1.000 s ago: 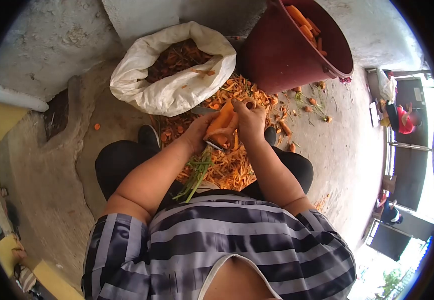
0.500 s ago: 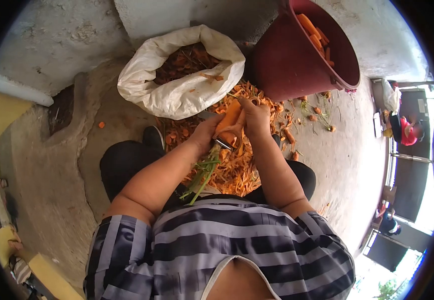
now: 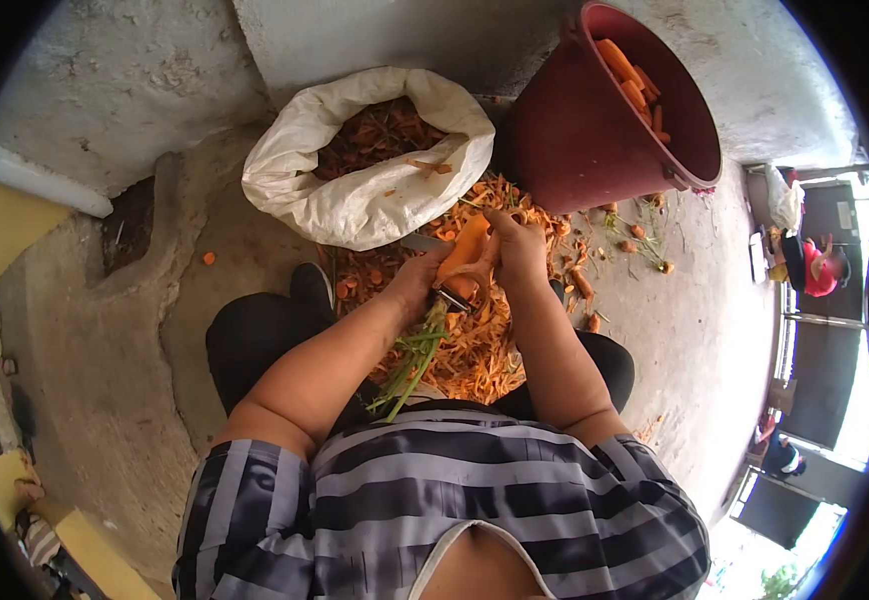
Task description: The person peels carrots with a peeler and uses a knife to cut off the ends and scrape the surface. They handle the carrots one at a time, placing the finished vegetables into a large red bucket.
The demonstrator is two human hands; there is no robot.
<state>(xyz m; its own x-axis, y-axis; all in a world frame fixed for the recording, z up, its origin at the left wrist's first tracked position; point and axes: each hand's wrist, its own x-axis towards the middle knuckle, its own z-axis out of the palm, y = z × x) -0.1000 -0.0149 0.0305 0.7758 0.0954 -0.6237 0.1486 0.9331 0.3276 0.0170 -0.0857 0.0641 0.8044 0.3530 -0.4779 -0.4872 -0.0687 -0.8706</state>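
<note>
Carrot mid-peel, held near the red bucket.
Left hand gripped the carrot; right hand clenched the peeler against it; the stroke seemingly called for a steady hold.

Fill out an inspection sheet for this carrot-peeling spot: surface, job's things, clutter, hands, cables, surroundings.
Surface: rough concrete floor, bare on the left.
Job's things: carrot held above the floor, its green tops hanging down; a dark metal blade at its lower end, which hand holds it is unclear.
Clutter: heap of peelings between the legs; carrot bits scattered beside the red bucket, which holds carrots; open white sack of scraps.
Hands: left hand and right hand both closed on the carrot.
Cables: nothing seen.
Surroundings: a person in red far right.
</note>
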